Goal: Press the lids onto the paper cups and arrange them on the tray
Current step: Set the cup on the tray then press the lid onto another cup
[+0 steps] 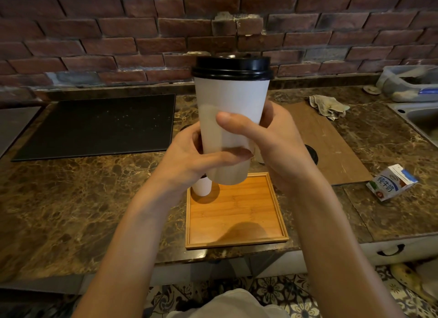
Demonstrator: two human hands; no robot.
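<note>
Head view: both hands, left hand (201, 156) and right hand (272, 142), grip the lidded paper cup (233, 118) upright, raised directly above the bamboo tray (237, 213); second cup (202, 187) occupies tray's far-left corner.

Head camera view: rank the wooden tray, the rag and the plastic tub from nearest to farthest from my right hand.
From the right hand, which grips the cup:
1. Wooden tray, just below it.
2. Rag, farther back and to the right.
3. Plastic tub, far right at the back.
</note>
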